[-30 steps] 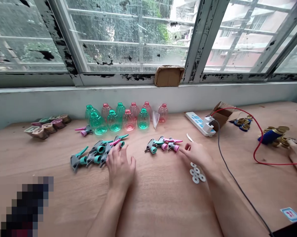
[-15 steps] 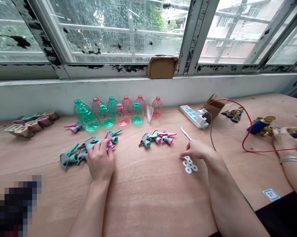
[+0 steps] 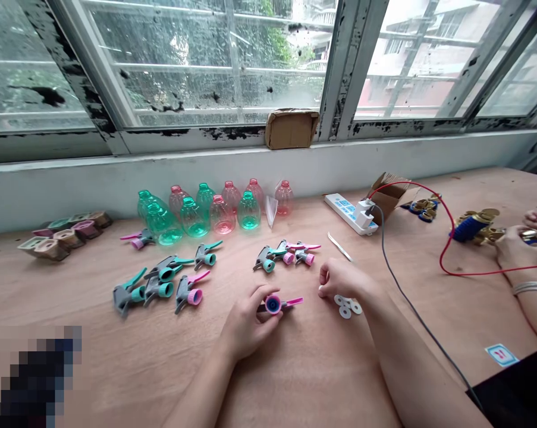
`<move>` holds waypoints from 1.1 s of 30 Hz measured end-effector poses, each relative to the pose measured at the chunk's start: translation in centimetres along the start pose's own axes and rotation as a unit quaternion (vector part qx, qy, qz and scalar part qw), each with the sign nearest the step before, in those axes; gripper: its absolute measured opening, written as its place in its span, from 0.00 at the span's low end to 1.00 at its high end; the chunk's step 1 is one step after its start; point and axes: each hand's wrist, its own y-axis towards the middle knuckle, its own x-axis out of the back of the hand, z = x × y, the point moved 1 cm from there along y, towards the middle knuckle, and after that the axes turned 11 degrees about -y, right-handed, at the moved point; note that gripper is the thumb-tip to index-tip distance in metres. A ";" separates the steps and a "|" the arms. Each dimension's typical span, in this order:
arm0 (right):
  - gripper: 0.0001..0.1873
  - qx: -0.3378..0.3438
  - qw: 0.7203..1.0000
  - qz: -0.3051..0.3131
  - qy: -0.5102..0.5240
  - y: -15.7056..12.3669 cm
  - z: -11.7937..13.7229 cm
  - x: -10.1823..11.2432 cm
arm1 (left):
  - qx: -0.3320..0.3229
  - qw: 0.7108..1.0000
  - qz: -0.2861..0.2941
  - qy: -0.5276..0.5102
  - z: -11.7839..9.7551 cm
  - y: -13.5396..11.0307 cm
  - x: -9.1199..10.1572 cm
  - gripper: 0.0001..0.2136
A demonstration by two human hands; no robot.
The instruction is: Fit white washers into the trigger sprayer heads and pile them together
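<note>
My left hand (image 3: 253, 321) is closed around a pink and grey spray trigger head (image 3: 290, 303). Its pink collar faces me, showing a dark blue inside. To the right, my right hand (image 3: 346, 278) pinches a white washer (image 3: 320, 291) at its fingertips; only a small pale edge of it shows. Several flat white washers (image 3: 346, 307) lie just below that hand, partly covered by it. On the left, several trigger heads with teal or pink parts (image 3: 161, 279) are grouped on the table. A smaller group of three trigger heads (image 3: 286, 254) lies beyond my hands.
Green and pink clear bottles (image 3: 197, 217) stand along the wall. White tweezers (image 3: 339, 246) lie near a power strip (image 3: 351, 213) with red and grey cables. A co-worker's hands (image 3: 518, 246) handle gold and blue parts at right. Small containers (image 3: 67, 235) sit at far left.
My left hand has moved right from the left group, carrying a pink trigger head. My right hand has lifted slightly left off the washers, fingers pinched.
</note>
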 end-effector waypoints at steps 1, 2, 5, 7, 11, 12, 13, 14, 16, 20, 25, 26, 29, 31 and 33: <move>0.08 0.011 1.000 -0.005 0.004 0.0 0.3 -0.1 | 0.016 1.000 0.024 -0.001 -0.1 0.0 0.0 0.19; 0.08 0.021 1.000 -0.008 0.008 -0.1 0.5 -0.1 | 0.030 0.999 0.043 0.000 -0.2 0.1 0.0 0.20; 0.08 0.062 0.998 -0.013 0.018 -0.4 1.3 0.2 | 0.058 0.995 0.082 0.000 -0.5 0.4 -0.1 0.18; 0.08 0.104 0.994 -0.014 0.024 -0.5 1.7 0.5 | 0.070 0.993 0.099 -0.011 -0.7 0.5 -0.1 0.13; 0.09 0.166 0.967 -0.123 0.148 -0.5 2.8 0.9 | 0.074 0.995 0.064 -0.032 -0.6 0.5 -0.1 0.12; 0.11 0.177 0.948 -0.167 0.207 -0.5 3.1 0.8 | 0.070 0.996 0.042 -0.033 -0.5 0.5 0.0 0.13; 0.13 0.188 0.923 -0.206 0.266 -0.6 3.5 0.7 | 0.065 0.997 0.022 -0.033 -0.4 0.5 0.1 0.13; 0.14 0.199 0.897 -0.236 0.316 -0.7 4.0 0.5 | 0.061 0.998 0.003 -0.032 -0.3 0.5 0.1 0.13; 0.16 0.232 0.859 -0.273 0.365 -1.1 5.0 -0.1 | 0.058 0.998 -0.016 -0.027 -0.2 0.5 0.2 0.13; 0.13 0.328 0.854 -0.269 0.302 -2.4 7.2 -1.5 | 0.068 0.997 -0.026 0.006 -0.2 0.5 0.1 0.11; 0.10 0.393 0.870 -0.225 0.197 -3.4 8.7 -3.1 | 0.080 0.996 -0.039 0.021 -0.2 0.5 -0.1 0.07; 0.10 0.399 0.869 -0.230 0.179 -3.4 8.9 -3.3 | 0.083 0.996 -0.041 0.021 -0.1 0.4 -0.1 0.07; 0.11 0.415 0.862 -0.255 0.142 -3.3 9.0 -3.9 | 0.085 0.995 -0.048 0.020 0.0 0.3 -0.1 0.06; 0.09 0.416 0.857 -0.268 0.144 -3.1 8.9 -4.2 | 0.086 0.995 -0.049 0.016 0.0 0.2 -0.1 0.05; 0.08 0.411 0.856 -0.273 0.155 -2.8 8.7 -4.5 | 0.083 0.995 -0.046 0.014 0.0 0.2 -0.2 0.05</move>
